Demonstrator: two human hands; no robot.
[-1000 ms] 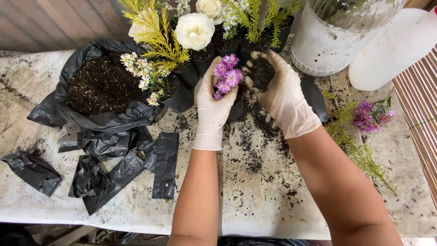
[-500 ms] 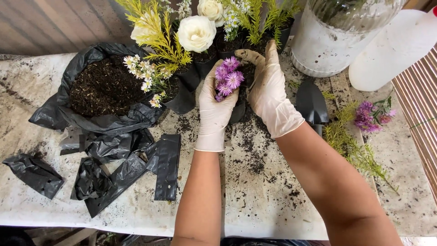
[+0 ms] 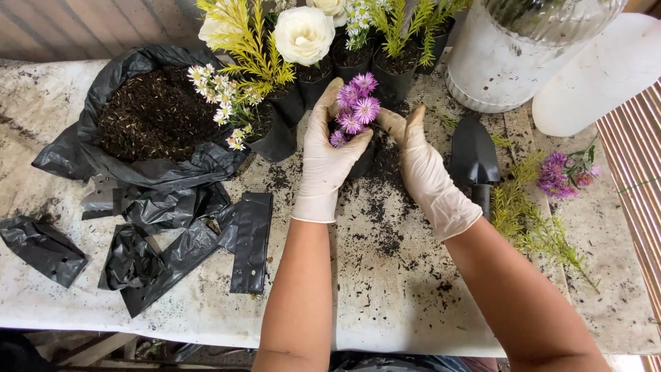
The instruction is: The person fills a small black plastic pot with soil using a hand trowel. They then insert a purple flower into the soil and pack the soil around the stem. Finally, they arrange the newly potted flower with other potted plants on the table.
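Both hands wear white gloves. My left hand [image 3: 325, 155] wraps the left side of a small black nursery bag [image 3: 363, 160] that holds purple daisy-like flowers [image 3: 354, 109]. My right hand [image 3: 421, 169] presses against the bag's right side, fingers curled toward the soil. The bag stands upright on a soil-strewn white table [image 3: 385, 275], in front of a row of black potted plants with a white rose [image 3: 303, 33] and yellow-green foliage [image 3: 241, 41].
A black plastic sack of dark potting soil [image 3: 148, 120] lies open at the left, with torn black plastic pieces [image 3: 175, 244] below it. A black hand trowel [image 3: 474, 158], cut purple flowers with green sprigs [image 3: 551, 200] and a large white pot [image 3: 509, 55] are at the right.
My right hand has come in from beside the bag and now presses against its right side. The left hand stays around the bag. The view has shifted slightly.
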